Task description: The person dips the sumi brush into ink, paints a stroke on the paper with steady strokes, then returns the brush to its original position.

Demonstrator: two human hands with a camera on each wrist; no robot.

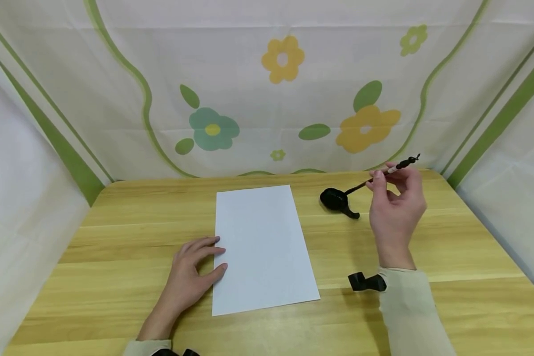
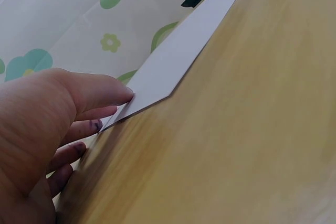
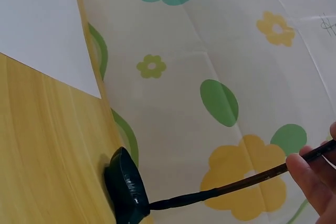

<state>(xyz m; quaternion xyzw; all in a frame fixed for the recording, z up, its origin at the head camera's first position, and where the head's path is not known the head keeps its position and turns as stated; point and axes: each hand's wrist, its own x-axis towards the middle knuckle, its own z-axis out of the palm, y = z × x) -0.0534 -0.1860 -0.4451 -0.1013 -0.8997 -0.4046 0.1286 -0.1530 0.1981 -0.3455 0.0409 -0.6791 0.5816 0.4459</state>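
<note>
A blank white sheet of paper [image 1: 262,247] lies on the wooden table. My left hand [image 1: 193,272] rests at its left edge, fingertips and thumb touching the paper, fingers spread and relaxed. In the left wrist view the thumb [image 2: 105,88] lies on the sheet's edge, and dark smudges show on the fingertips. My right hand [image 1: 398,205] pinches a dark-handled writing brush [image 1: 360,186], held slanting. The brush's dark tip end [image 3: 184,201] meets the rim of a small black ink dish [image 1: 333,199] with a curved handle, right of the paper.
The wooden table [image 1: 129,247] runs back to a white cloth [image 1: 249,89] printed with flowers and green leaves. More white cloth hangs at both sides. A black wrist-camera mount [image 1: 367,282] sticks out from the right wrist.
</note>
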